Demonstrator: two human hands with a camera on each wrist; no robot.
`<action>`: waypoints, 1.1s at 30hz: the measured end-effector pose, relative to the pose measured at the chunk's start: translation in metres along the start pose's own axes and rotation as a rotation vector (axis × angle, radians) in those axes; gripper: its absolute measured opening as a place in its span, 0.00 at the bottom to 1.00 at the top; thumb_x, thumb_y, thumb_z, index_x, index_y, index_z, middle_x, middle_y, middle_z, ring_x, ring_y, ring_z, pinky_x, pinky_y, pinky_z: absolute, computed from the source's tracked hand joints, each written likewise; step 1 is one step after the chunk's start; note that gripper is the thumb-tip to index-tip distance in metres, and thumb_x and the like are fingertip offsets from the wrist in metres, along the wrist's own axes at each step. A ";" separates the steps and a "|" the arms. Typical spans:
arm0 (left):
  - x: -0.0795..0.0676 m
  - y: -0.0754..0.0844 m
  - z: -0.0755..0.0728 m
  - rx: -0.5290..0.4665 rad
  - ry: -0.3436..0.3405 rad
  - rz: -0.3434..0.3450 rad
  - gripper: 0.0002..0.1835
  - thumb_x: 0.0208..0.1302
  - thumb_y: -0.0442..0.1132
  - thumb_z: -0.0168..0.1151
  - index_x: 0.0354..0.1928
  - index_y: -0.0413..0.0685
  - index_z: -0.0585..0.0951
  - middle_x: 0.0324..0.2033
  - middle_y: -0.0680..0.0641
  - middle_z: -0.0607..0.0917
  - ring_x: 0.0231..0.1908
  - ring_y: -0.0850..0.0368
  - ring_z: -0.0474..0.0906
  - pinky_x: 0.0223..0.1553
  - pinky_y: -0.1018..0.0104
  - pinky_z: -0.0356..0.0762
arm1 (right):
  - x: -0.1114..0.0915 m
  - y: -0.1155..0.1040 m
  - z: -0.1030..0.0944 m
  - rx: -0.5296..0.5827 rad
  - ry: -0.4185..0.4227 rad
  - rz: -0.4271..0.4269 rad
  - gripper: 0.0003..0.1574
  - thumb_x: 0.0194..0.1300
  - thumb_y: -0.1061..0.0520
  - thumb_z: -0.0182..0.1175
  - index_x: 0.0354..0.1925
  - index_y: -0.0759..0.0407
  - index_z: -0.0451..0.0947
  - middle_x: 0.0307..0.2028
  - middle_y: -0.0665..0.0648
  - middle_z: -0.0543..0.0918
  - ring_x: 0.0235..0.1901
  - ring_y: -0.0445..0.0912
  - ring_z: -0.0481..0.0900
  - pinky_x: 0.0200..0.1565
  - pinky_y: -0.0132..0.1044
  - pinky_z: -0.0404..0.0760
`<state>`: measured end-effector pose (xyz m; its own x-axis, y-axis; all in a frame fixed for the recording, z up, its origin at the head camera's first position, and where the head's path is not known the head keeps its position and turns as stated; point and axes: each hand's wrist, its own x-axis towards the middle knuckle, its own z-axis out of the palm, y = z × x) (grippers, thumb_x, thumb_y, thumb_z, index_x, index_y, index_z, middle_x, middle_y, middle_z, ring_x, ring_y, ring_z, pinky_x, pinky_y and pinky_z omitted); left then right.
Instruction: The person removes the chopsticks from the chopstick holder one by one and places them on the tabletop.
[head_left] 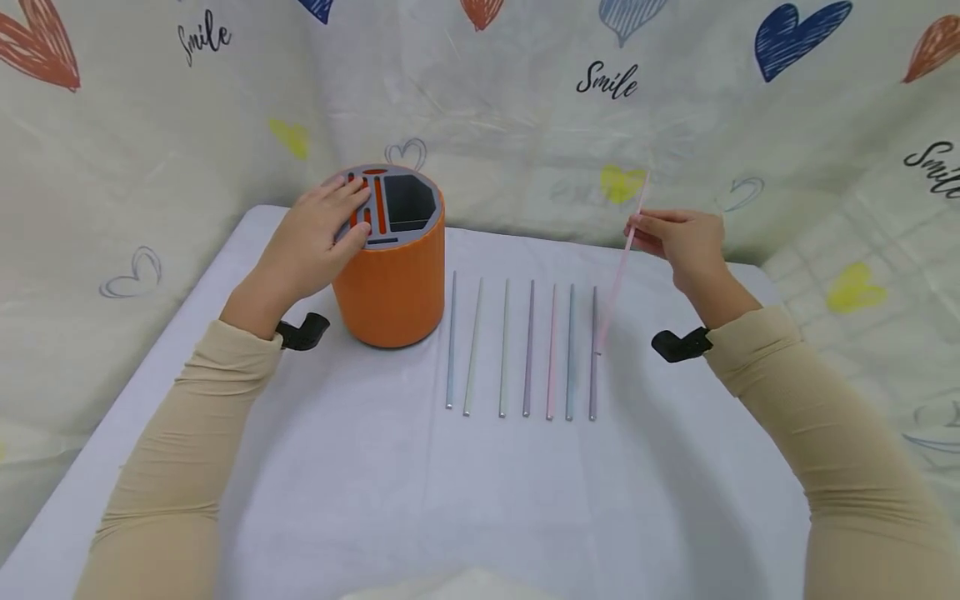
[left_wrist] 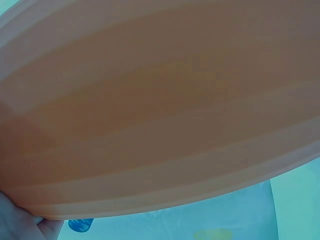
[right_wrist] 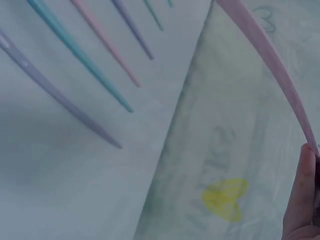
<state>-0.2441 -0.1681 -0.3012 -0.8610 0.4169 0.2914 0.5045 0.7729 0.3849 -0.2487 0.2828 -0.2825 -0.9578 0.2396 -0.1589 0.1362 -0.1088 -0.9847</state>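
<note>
My left hand (head_left: pixel 311 229) rests on the slotted grey top of an orange cylindrical utensil holder (head_left: pixel 390 296), fingers and thumb lying over it. The holder stands upright; its ribbed side fills most of the left wrist view. At the right, my right hand (head_left: pixel 678 242) pinches a pink chopstick (head_left: pixel 622 271) near its upper end. That chopstick is tilted, its silver-tipped end low beside a purple chopstick (head_left: pixel 594 350). Several pastel chopsticks lie side by side on the table between the hands, including a blue one (head_left: pixel 451 350) and another pink one (head_left: pixel 552 354).
A white cloth covers the table (head_left: pixel 450 500). Behind it hangs a pale curtain (head_left: pixel 525 150) printed with hearts and "Smile". Black wrist mounts (head_left: pixel 678 345) sit on both wrists. The holder's top has narrow slots and one large dark opening.
</note>
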 end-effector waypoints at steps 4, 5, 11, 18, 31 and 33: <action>-0.001 -0.002 0.000 0.008 0.001 -0.004 0.31 0.75 0.48 0.42 0.74 0.40 0.63 0.75 0.40 0.63 0.78 0.43 0.50 0.80 0.50 0.43 | 0.006 0.017 -0.019 -0.059 -0.036 0.126 0.13 0.63 0.61 0.65 0.23 0.50 0.88 0.24 0.47 0.89 0.27 0.39 0.89 0.35 0.27 0.87; -0.001 -0.002 -0.001 0.007 0.000 -0.005 0.31 0.75 0.48 0.42 0.74 0.40 0.63 0.75 0.40 0.63 0.78 0.43 0.50 0.80 0.50 0.43 | 0.007 0.022 -0.022 -0.075 -0.046 0.150 0.13 0.63 0.61 0.65 0.23 0.50 0.88 0.24 0.47 0.89 0.28 0.38 0.89 0.36 0.27 0.87; 0.000 -0.001 -0.001 0.019 -0.007 -0.008 0.31 0.76 0.48 0.41 0.74 0.41 0.63 0.75 0.40 0.62 0.78 0.43 0.50 0.80 0.50 0.42 | 0.013 0.046 -0.043 -0.175 -0.093 0.255 0.16 0.66 0.59 0.63 0.23 0.47 0.88 0.25 0.45 0.89 0.30 0.37 0.89 0.39 0.26 0.86; 0.000 -0.002 0.000 0.023 -0.004 -0.011 0.31 0.76 0.49 0.42 0.75 0.41 0.63 0.75 0.41 0.62 0.78 0.44 0.49 0.80 0.50 0.43 | 0.019 0.069 -0.060 -0.212 -0.131 0.397 0.14 0.67 0.61 0.63 0.24 0.52 0.87 0.25 0.49 0.89 0.29 0.39 0.89 0.38 0.27 0.87; -0.001 0.000 -0.002 0.016 -0.009 -0.021 0.31 0.75 0.49 0.42 0.75 0.42 0.63 0.76 0.42 0.62 0.78 0.45 0.49 0.80 0.50 0.43 | 0.033 0.106 -0.054 -0.308 -0.065 0.438 0.14 0.64 0.63 0.65 0.22 0.52 0.82 0.19 0.46 0.86 0.24 0.35 0.86 0.34 0.26 0.86; 0.000 -0.001 -0.001 0.020 -0.008 -0.019 0.31 0.75 0.49 0.42 0.75 0.42 0.63 0.76 0.42 0.62 0.78 0.45 0.49 0.80 0.49 0.43 | 0.035 0.114 -0.055 -0.367 -0.032 0.419 0.15 0.63 0.62 0.66 0.21 0.51 0.81 0.17 0.45 0.85 0.21 0.33 0.85 0.32 0.24 0.85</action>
<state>-0.2446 -0.1699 -0.3009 -0.8708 0.4061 0.2772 0.4870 0.7901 0.3722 -0.2532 0.3317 -0.4039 -0.8091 0.2180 -0.5457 0.5808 0.1556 -0.7990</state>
